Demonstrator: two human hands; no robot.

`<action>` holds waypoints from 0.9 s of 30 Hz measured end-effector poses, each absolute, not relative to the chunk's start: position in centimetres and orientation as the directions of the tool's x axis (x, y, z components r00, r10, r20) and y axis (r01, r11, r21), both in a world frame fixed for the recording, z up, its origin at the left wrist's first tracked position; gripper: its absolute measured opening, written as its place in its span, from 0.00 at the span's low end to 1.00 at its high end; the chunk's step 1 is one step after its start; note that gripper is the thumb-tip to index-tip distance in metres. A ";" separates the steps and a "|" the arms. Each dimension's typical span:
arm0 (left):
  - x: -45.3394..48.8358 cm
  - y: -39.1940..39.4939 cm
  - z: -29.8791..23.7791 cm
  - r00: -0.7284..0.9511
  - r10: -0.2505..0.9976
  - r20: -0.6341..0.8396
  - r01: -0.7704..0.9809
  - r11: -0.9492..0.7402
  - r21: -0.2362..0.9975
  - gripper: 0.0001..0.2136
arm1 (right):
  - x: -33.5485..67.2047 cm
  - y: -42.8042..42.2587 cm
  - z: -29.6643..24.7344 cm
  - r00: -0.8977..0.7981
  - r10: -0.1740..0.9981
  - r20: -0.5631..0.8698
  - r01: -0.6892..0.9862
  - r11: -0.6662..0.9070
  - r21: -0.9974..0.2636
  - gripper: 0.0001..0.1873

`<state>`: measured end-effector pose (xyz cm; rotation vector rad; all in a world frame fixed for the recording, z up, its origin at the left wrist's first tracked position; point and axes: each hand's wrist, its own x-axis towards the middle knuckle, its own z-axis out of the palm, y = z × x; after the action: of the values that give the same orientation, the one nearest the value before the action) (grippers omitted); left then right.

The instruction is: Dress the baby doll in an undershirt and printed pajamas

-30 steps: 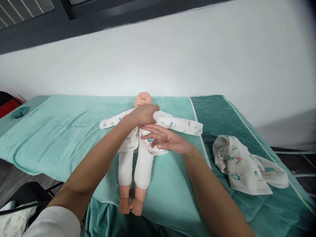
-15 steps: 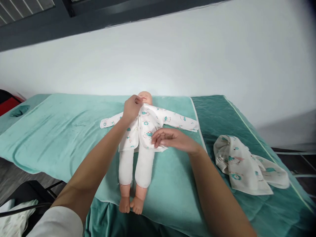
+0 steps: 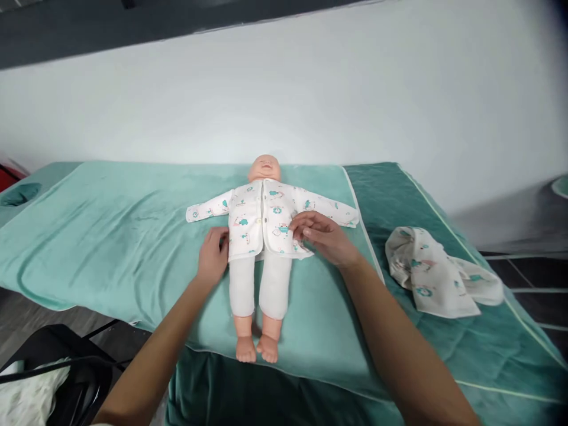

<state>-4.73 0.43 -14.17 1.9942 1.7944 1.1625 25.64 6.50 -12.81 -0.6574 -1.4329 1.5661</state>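
Note:
A baby doll [image 3: 265, 168] lies on its back, arms spread, wearing a white baby jacket [image 3: 246, 213] with small green and red prints. The jacket's front edges meet near the middle, with a narrow gap between them. White cloth covers the upper legs; the feet are bare. At the jacket's left side edge, my left hand [image 3: 213, 255] has its fingers bent and closed on the fabric; its fingertips are partly hidden. Over the jacket's right side rests my right hand [image 3: 326, 238], fingers loosely curved and apart from the thumb, fingertips against the cloth.
A light green cover [image 3: 110, 236] lies under the doll, over a darker green quilted cover [image 3: 373, 195]. Crumpled printed baby clothing [image 3: 437, 275] lies at the right. A black chair [image 3: 75, 349] with pale cloth stands at lower left. A white wall [image 3: 266, 89] rises behind the bed.
My left hand has come down from the jacket's collar to its left side edge. My right hand has shifted slightly up at the jacket's right side. The view has moved a little.

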 end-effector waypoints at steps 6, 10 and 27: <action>-6.6 -3.9 -15.8 0.157 0.935 0.319 0.851 -0.292 0.436 0.13 | 26.2 2.3 -15.6 -0.251 0.943 0.218 -0.098 0.199 -0.975 0.18; -6.1 -4.5 -15.4 0.124 0.949 0.289 0.876 -0.241 0.417 0.15 | 25.6 -1.2 -16.6 -0.189 0.935 0.300 0.296 0.345 -0.891 0.21; -3.8 -4.0 -16.2 -0.155 0.893 0.422 0.785 -0.148 0.602 0.05 | 23.7 -3.2 -16.2 0.246 0.933 0.261 0.499 0.109 -0.860 0.12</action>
<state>-3.80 -4.03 -16.21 1.9469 1.9542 1.1903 23.75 -3.23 -16.22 -1.5325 -1.3926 0.5540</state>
